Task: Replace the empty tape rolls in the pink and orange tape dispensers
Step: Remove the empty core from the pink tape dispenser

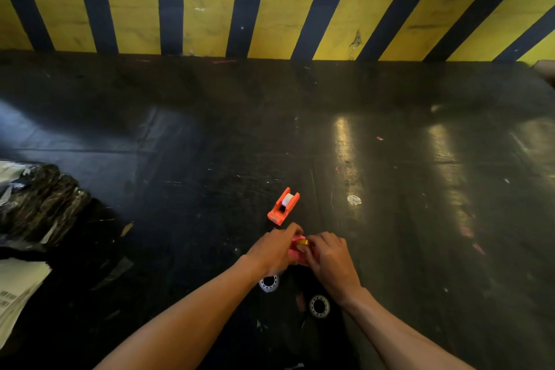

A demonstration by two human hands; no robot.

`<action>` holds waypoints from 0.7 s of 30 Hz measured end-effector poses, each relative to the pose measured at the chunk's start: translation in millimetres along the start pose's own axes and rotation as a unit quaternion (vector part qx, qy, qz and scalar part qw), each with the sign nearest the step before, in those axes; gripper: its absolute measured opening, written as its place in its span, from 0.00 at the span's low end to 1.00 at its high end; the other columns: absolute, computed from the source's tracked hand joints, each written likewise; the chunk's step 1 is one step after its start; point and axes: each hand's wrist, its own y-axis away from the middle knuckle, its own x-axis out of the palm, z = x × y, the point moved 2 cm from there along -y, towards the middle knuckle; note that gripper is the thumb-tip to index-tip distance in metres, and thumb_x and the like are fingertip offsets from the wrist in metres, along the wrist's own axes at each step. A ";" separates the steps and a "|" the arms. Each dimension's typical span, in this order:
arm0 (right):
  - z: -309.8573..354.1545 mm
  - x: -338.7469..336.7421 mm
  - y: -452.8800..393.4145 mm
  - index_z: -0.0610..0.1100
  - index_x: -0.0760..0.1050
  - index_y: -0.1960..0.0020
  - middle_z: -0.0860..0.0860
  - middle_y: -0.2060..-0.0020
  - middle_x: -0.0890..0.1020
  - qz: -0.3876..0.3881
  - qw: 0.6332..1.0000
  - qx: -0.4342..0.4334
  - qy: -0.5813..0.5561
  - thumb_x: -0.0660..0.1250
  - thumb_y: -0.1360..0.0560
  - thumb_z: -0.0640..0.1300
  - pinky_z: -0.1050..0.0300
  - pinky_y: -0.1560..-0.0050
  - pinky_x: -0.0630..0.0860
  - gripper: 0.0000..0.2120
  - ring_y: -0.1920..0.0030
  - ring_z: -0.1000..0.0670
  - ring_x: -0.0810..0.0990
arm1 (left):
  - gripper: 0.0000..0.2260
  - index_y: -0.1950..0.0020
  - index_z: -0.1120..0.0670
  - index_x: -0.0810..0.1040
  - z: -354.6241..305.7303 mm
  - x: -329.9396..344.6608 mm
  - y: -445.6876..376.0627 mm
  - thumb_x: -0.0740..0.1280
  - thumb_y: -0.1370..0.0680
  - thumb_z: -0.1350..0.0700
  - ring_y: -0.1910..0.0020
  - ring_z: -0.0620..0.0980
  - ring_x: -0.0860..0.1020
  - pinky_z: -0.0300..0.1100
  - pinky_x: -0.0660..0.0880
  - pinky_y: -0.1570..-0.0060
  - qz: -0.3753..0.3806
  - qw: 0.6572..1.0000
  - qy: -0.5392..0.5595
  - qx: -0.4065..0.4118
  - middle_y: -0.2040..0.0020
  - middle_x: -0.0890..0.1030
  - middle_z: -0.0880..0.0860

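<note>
the two hands meet low in the middle of the dark, shiny floor (180, 144). between them is the pink tape dispenser (295, 253). only a small bit of pink shows, because the hands cover most of it.

the left hand (274, 249) wraps around the left side of the pink tape dispenser, with its fingers curled over the top. the right hand (329, 258) is closed in on the right side. its fingertips pinch at a small yellow tape roll (302, 243) that sits at the top of the pink dispenser, right where the two hands touch. it is too hidden to tell if the roll is all the way in.

the orange tape dispenser (283, 207) stands on the floor just past the hands, a little to the left. no hand touches it. a white roll (289, 198) sits inside it, and its cutting end points back toward the hands.

two white rings lie flat on the floor closer to the person. one ring (268, 283) peeks out from under the left wrist. the other ring (319, 306) lies just beside the right wrist, between the two arms.

far off to the left is a pile of dark plastic bags (39, 204) and some white papers (18, 288). a yellow and black striped wall (270, 21) runs across the back.
</note>
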 end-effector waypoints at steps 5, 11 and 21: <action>4.1 -19.6 1.1 0.47 0.81 0.45 0.54 0.53 0.81 -0.024 0.984 0.099 -0.143 0.69 0.23 0.53 0.63 0.49 0.73 0.12 0.52 0.57 0.78 | 0.33 0.22 0.48 0.61 1.6 4.4 1.2 0.73 0.23 0.54 0.29 0.56 0.74 0.55 0.73 0.32 -0.013 1.000 -0.018 -0.007 0.27 0.74 0.54; 7.3 -32.7 27.7 0.46 0.83 0.52 0.48 0.56 0.86 -0.043 0.840 0.319 -0.437 0.74 0.26 0.46 0.53 0.50 0.81 0.05 0.53 0.50 0.84 | 0.28 0.25 0.48 0.68 -6.8 18.4 37.4 0.74 0.23 0.55 0.29 0.46 0.72 0.46 0.71 0.29 -0.153 0.983 0.082 0.064 0.28 0.72 0.48; 13.6 -26.9 69.6 0.35 0.83 0.50 0.36 0.55 0.87 0.036 0.727 0.371 -0.577 0.76 0.29 0.41 0.44 0.48 0.80 0.12 0.56 0.41 0.85 | 0.13 0.42 0.48 0.80 -14.3 58.5 69.7 0.74 0.24 0.60 0.56 0.44 0.83 0.40 0.83 0.56 -0.185 0.961 0.184 0.093 0.46 0.80 0.47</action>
